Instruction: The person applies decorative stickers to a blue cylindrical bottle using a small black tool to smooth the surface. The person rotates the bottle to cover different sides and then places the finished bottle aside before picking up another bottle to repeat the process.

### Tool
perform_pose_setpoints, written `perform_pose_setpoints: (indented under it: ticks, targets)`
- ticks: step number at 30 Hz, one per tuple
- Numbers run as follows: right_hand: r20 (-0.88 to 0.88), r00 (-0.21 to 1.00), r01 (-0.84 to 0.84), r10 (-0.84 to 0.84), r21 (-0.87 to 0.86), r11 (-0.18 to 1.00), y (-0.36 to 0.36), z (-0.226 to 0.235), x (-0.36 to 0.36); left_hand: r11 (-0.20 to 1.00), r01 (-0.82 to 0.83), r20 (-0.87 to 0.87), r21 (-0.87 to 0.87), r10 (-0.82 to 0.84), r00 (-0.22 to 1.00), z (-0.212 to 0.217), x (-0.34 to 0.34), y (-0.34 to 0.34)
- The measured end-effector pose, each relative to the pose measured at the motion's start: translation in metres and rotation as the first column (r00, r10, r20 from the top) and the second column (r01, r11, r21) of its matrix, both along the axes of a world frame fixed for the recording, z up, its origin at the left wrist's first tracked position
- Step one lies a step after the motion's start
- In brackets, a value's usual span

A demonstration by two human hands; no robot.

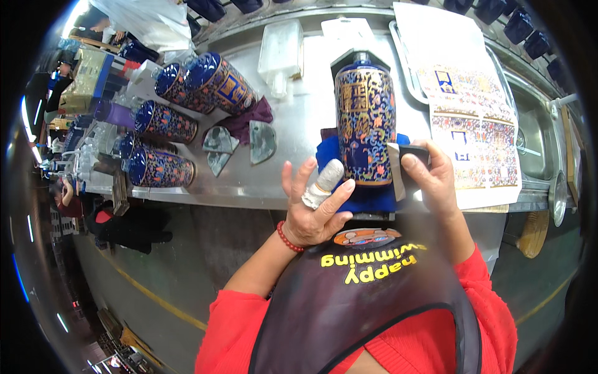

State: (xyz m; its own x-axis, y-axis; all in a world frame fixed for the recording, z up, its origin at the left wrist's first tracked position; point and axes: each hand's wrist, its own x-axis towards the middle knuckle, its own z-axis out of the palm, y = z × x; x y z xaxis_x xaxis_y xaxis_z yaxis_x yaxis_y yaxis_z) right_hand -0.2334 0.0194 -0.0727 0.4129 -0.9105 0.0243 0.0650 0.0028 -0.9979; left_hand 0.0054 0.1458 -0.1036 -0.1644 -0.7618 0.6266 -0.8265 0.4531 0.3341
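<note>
1. Beneath the patterned bottle [365,124], a blue cloth [367,202] is lying partly hidden.
2. Right of the bottle, the right hand [438,177] is covering part of a black-handled blade [397,171].
3. Farther right of the bottle, a printed sheet [458,37] is hiding much of a metal tray [408,68].
4. Far left of the bottle, a person [70,204] is appearing too small to make out.
5. Beyond the bottle, dark blue containers [460,5] are running off the upper edge.

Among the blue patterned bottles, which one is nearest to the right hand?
The bottle beside the scraper in the right hand; the other bottles are grouped farther left.
</note>
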Motion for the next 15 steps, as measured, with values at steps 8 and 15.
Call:
perform_pose_setpoints:
  ticks: [8, 15]
  targets:
    - [0.055, 0.998, -0.026, 0.019, 0.129, 0.991, -0.001, -0.006, -0.003, 0.989, 0.123, 0.0, 0.083, -0.123, 0.992, 0.014, 0.014, -0.041]
    - [0.097, 0.994, -0.064, 0.047, 0.174, 0.983, -0.004, -0.013, -0.009, 0.982, 0.186, -0.017, 0.041, -0.185, 0.983, 0.047, 0.033, -0.124]
